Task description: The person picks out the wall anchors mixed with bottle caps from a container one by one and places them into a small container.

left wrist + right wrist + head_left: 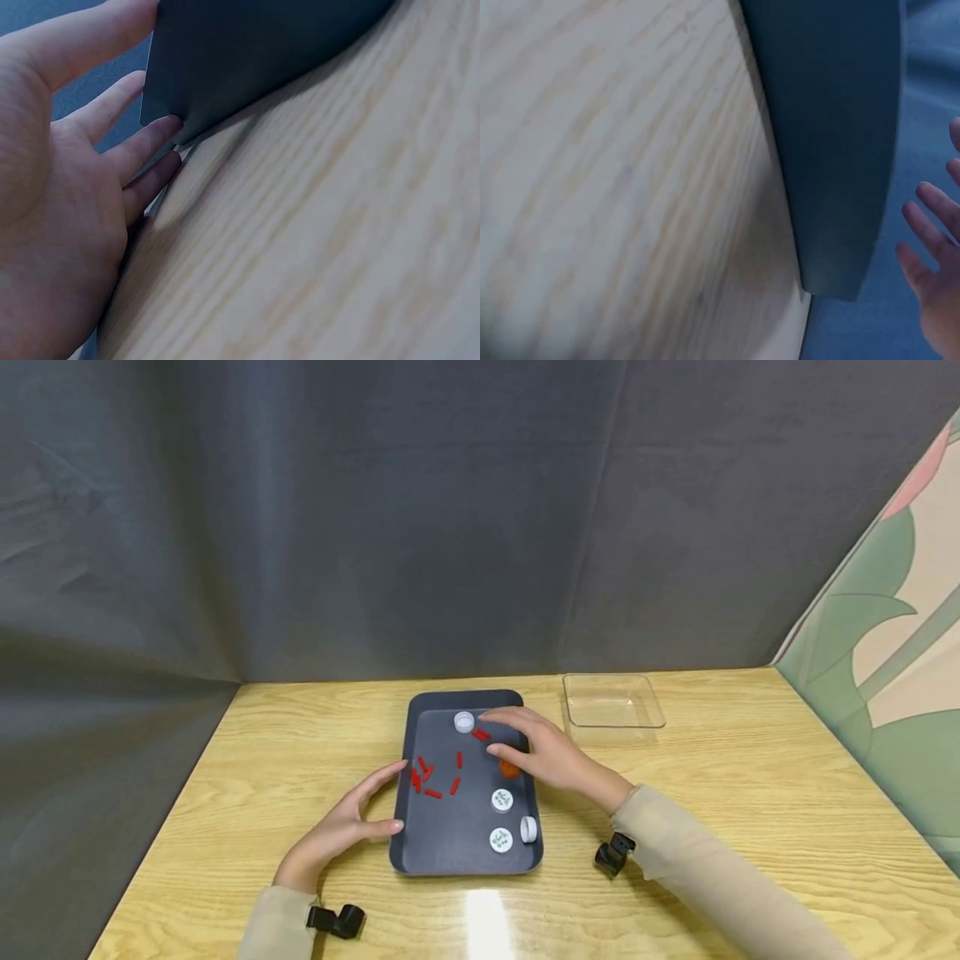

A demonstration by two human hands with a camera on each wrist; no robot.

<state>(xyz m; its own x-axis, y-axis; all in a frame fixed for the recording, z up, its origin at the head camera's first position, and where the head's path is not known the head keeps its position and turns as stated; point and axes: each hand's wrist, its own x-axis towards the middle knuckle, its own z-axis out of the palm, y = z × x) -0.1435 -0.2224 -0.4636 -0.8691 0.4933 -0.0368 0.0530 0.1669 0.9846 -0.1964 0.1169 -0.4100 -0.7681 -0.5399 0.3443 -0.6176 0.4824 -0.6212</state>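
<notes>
My left hand (337, 827) is at the left side of the dark grey tray (450, 847), thumb and fingers spread and fingertips at its rim. In the left wrist view its fingertips meet the outer wall of the tray (247, 52). My right hand (551, 752) reaches over the tray's right side, thumb and fingers apart with nothing between them. Short red sticks (482, 735) lie by its fingertips, near a small white round cap (464, 722). Under that hand an orange round thing (510, 769) is partly hidden. More red sticks (423, 774) lie scattered at the tray's left.
Two white round lids with green print, an upper one (502, 800) and a lower one (501, 840), lie in the tray's front right. A white cap (528, 829) stands on its side there. A clear rectangular box (613, 702) stands behind on the wooden table (720, 735).
</notes>
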